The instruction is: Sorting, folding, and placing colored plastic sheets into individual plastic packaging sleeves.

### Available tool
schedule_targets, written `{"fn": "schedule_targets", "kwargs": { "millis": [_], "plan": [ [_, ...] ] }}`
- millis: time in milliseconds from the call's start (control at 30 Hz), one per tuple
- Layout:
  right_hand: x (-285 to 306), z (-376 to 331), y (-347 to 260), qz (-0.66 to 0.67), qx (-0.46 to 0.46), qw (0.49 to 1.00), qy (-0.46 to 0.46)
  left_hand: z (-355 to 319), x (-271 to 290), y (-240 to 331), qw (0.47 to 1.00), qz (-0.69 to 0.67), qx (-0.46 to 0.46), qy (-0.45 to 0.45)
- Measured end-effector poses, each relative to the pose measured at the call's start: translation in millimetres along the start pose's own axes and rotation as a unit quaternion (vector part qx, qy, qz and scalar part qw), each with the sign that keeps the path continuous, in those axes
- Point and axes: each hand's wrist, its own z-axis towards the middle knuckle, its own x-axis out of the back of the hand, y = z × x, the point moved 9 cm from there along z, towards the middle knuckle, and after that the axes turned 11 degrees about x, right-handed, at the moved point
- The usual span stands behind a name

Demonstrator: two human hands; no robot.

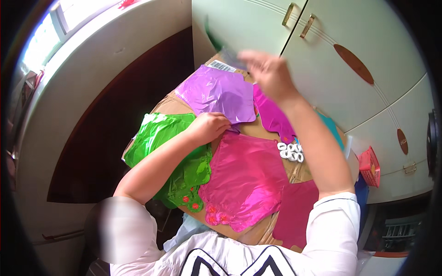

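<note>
My left hand (209,129) is closed, its fingertips pressed together where a shiny purple foil sheet (214,89) meets a bright pink one (246,177). What lies in those fingertips is hidden. My right hand (269,76) is raised beyond the purple sheet and smeared by motion. From its fingers a blurred, see-through strip (228,56) with a dark green end trails to the upper left. A glossy green foil sheet (168,138) lies under my left forearm. Small red flower shapes mark the lower corners of the green and pink sheets.
Brown cardboard (258,234) covers the work surface. Several white rings (291,152) sit beside my right forearm, near a magenta sheet (274,112). A dark red sheet (294,214) lies at the near right. A red basket (369,166) stands beside the pale cabinet (350,96).
</note>
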Motion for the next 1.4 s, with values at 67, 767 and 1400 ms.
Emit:
{"fn": "schedule_targets", "kwargs": {
  "millis": [67,767,1400],
  "plan": [
    [-42.8,-53.5,22.9,0.102,-0.069,0.988,-0.092,11.8,-0.1,-6.3,0.998,-0.011,0.058,-0.028],
    [-82.4,-137.6,129.8,0.35,-0.509,0.782,0.084,5.3,-9.0,19.1,0.923,0.362,-0.098,0.09],
    [86.4,-206.7,79.7,0.049,-0.242,0.969,0.033,68.4,-115.5,100.5,0.952,0.129,-0.269,-0.07]
  ]
}}
